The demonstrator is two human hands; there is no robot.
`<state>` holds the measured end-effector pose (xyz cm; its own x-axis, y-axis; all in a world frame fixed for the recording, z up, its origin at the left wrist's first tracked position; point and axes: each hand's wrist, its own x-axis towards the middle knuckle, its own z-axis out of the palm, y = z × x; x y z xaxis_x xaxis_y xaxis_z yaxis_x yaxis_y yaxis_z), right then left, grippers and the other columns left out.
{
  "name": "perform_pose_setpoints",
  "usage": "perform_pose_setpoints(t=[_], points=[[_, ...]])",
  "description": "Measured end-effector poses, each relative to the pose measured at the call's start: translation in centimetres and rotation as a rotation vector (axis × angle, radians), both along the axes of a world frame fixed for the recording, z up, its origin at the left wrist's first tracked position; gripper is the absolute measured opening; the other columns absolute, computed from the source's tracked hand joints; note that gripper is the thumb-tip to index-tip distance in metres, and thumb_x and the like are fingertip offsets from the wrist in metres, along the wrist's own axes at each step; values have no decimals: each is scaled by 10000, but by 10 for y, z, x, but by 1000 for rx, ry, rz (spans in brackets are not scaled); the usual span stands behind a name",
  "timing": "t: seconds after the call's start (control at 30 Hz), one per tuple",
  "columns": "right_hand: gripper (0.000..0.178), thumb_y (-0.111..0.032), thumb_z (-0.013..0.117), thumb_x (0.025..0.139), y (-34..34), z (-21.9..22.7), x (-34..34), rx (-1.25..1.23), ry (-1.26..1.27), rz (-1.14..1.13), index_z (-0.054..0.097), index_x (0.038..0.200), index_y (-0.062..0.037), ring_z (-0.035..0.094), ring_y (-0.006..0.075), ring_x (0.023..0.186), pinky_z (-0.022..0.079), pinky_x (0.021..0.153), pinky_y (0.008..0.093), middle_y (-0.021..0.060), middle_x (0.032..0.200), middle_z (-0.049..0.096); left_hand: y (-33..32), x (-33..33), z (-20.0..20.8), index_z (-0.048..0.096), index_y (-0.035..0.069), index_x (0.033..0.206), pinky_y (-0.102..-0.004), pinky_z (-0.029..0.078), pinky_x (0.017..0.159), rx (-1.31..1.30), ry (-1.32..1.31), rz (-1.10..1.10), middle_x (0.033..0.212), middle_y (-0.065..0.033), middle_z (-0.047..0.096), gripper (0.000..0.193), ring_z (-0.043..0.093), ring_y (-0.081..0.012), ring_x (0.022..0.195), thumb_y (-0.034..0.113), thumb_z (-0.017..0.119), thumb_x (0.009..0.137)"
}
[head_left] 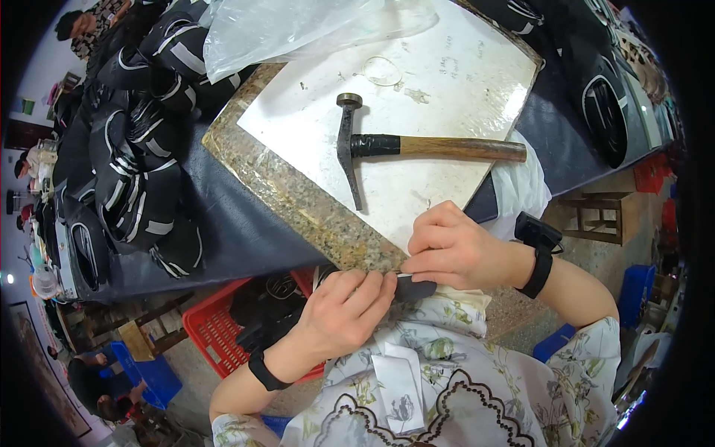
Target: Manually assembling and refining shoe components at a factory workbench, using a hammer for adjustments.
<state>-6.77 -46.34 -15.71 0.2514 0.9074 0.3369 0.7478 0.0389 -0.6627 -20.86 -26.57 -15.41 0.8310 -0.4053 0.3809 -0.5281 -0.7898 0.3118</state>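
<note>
At the near corner of the stone slab (298, 206), my left hand (350, 309) and my right hand (462, 249) work close together. Between them shows a black piece of material with a rounded end (414, 289), gripped from both sides. Fingers cover most of it, so its full shape is hidden. My fingertips are curled and pressed together on its upper edge. Beyond my hands a hammer (376, 144) with a wooden handle lies on the white sheet (305, 112) that covers the slab. Its metal head points away from my right hand.
Black shoe uppers with white trim (141, 186) are piled at left; more (605, 112) lie at right. Clear plastic (298, 33) drapes the far edge, and a whitish bag (521, 179) hangs at right. Below the dark tabletop (223, 223) stands a red basket (212, 328). A wooden stool (622, 216) is at right.
</note>
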Motion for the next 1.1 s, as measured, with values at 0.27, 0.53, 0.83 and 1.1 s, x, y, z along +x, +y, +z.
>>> perform_pose_setpoints(t=[0.27, 0.53, 0.83, 1.1], points=[[182, -129, 656, 692, -3, -2, 0, 29, -205, 50, 642, 873, -112, 561, 193, 943, 411, 836, 348, -1, 875, 558, 0, 0, 1, 642, -45, 1053, -327, 480, 707, 5, 15, -10, 1005, -108, 584, 398, 550, -228, 864, 108, 619, 687], [183, -159, 617, 708, -4, -2, 1, 44, -308, 63, 617, 885, -112, 563, 177, 935, 418, 822, 340, 3, 884, 552, -2, -2, -3, 674, -11, 991, -335, 485, 661, -157, 35, 111, 940, -91, 589, 363, 554, -241, 782, 68, 771, 650], [157, -177, 604, 750, -4, 1, -1, 7, -342, 62, 633, 895, -125, 551, 166, 984, 406, 849, 340, -11, 910, 565, -3, -4, -6, 665, -31, 1013, -337, 495, 658, -142, 10, 128, 952, -98, 589, 391, 563, -260, 802, 86, 778, 657], [161, -184, 584, 781, -1, 3, -5, -13, -425, 63, 627, 924, -124, 551, 157, 995, 407, 855, 334, -17, 930, 576, -3, -6, -12, 663, -18, 947, -344, 488, 643, -195, -29, 146, 924, -104, 596, 331, 559, -261, 768, 83, 783, 655]])
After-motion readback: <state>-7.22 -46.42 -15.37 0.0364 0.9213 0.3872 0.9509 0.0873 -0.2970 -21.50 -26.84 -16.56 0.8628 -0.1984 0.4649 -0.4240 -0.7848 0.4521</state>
